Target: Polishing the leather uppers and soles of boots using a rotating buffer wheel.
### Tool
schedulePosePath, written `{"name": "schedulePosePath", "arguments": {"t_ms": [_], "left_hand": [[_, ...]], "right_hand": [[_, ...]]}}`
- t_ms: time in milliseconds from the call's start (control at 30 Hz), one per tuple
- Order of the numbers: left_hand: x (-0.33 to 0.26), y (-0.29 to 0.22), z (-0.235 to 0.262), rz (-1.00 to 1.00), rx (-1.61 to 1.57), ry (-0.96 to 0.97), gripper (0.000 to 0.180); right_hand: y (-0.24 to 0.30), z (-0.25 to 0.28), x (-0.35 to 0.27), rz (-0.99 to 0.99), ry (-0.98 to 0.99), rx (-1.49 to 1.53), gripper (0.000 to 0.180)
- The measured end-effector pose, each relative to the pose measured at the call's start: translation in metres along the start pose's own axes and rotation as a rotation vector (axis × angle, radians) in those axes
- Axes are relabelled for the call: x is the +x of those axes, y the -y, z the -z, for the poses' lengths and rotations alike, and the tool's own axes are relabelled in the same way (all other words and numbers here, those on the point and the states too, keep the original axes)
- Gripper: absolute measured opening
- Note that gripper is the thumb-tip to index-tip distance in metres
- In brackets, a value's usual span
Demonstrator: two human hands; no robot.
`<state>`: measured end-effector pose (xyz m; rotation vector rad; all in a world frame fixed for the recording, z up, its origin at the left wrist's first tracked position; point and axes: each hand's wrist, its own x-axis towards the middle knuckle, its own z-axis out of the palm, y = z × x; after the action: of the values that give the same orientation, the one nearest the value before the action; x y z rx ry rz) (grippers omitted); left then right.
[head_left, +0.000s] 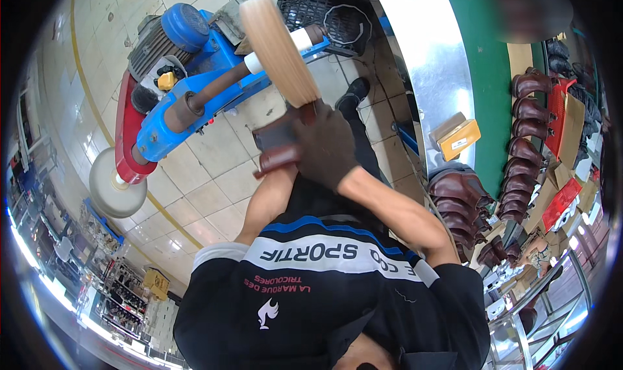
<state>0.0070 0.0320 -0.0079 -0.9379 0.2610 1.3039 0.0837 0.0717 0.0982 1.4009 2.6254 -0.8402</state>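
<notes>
The dark-gloved right hand point(326, 146) grips a burgundy leather shoe point(280, 158) at the near edge of the buffing wheel point(278, 52); the left hand's grip is hidden, so I cannot tell.

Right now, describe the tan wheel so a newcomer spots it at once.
Find the blue machine, upper left. Follow its brown shaft up and right to a thick wheel above the gloved right hand. Unlike the cream wheel by the red cover, this one is tan and streaked.
</notes>
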Motion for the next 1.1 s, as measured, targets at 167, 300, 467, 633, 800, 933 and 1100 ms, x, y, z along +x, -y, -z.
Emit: {"name": "schedulePosePath", "arguments": {"t_ms": [167,300,467,633,800,933,1100], "left_hand": [[0.003,-0.01,0.0,-0.003,0.094,-0.012,0.033],[-0.005,-0.007,0.004,-0.002,0.153,-0.014,0.033],[-0.006,-0.005,0.002,0.011,0.238,0.019,0.032],[-0.138,-0.012,0.023,0.011,0.307,0.025,0.032],[-0.016,0.01,0.006,-0.009,0.379,0.06,0.031],[0.008,-0.002,-0.001,-0.003,0.434,0.08,0.031],[0.009,-0.017,0.042,-0.523,1.819,0.087,0.035]], "right_hand": [[0.013,0.019,-0.008,-0.021,-0.066,0.002,0.044],[0.025,0.043,-0.035,-0.065,-0.057,-0.137,0.046],[0.002,0.021,-0.004,-0.038,-0.034,-0.029,0.038],[0.019,0.068,-0.069,-0.046,0.069,0.051,0.062],[-0.016,0.053,-0.105,-0.182,-0.01,0.388,0.077],[-0.017,0.029,-0.094,-0.238,-0.036,0.322,0.083],[-0.027,0.031,-0.122,-0.157,-0.169,0.572,0.08]]}}
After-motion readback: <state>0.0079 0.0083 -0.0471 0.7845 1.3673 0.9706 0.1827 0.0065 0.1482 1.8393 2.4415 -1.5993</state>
